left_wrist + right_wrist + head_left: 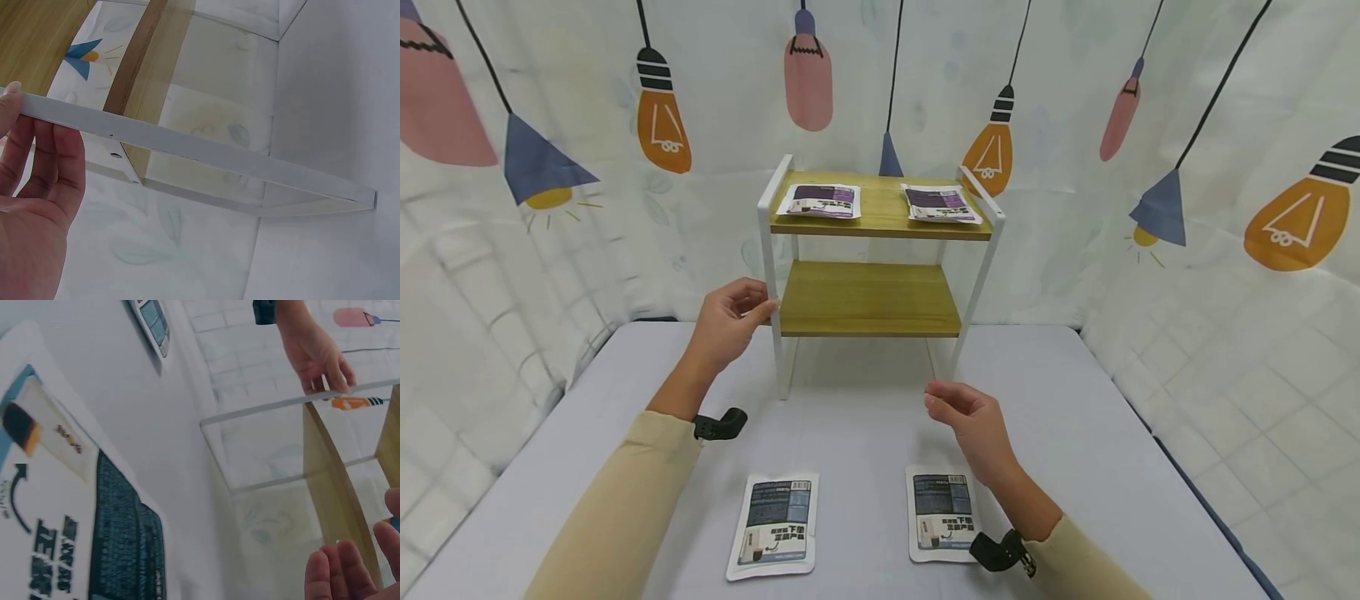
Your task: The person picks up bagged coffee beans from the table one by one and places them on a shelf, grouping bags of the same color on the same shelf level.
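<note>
A small two-tier shelf rack (870, 297) with wooden boards and a white frame stands towards the back of the table. My left hand (730, 321) pinches its left front post (156, 134), the thumb on one side and fingertips on the other. The right hand (970, 421) hovers in front of the rack's right side, its fingers loosely bent and holding nothing. Below it lies a white pouch (942, 512) with a dark printed panel, partly covered by the wrist strap. A similar pouch (775, 525) lies to its left.
Two purple-and-white packets, a left one (820, 202) and a right one (942, 204), lie on the top board. The lower board (868, 300) is bare wood. Behind the white table (850, 442) hangs a curtain (722, 208) printed with lamps.
</note>
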`<state>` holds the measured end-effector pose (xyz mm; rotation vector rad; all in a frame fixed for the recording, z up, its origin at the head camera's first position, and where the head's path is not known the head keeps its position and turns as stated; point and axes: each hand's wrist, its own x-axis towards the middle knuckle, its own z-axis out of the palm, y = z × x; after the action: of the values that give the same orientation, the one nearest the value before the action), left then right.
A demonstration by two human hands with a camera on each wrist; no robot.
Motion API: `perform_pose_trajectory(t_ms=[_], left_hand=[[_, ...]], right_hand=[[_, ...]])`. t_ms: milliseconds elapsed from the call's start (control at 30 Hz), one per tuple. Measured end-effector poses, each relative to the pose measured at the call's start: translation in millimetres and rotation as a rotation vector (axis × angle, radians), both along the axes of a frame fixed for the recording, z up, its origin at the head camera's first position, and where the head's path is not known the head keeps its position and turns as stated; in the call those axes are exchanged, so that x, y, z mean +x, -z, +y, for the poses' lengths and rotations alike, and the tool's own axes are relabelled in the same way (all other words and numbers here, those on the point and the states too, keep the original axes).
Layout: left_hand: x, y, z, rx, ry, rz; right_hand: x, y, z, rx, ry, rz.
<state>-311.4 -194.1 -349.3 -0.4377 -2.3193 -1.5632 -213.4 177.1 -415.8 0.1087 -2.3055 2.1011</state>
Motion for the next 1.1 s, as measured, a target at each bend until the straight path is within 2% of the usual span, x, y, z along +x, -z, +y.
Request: perform_pose_trajectory(t_ms=[267, 567, 800, 1100], left_hand=[[1.3, -1.6, 0.6, -0.006, -0.003, -0.002], [1.4, -2.0, 0.3, -0.001, 0.005, -0.002], [2.7, -2.9, 0.4, -0.017, -0.004, -0.009], [2.4, -3.3, 1.1, -0.021, -0.007, -0.009]], right_hand=[[17.8, 18.3, 12.0, 0.081, 0.025, -0.083], [34.9, 25.9, 17.1, 0.209, 0.065, -0.136], [45.3, 31.0, 23.3, 0.270, 0.091, -0.162], [59.5, 30.8, 29.9, 0.370, 0.082, -0.221]])
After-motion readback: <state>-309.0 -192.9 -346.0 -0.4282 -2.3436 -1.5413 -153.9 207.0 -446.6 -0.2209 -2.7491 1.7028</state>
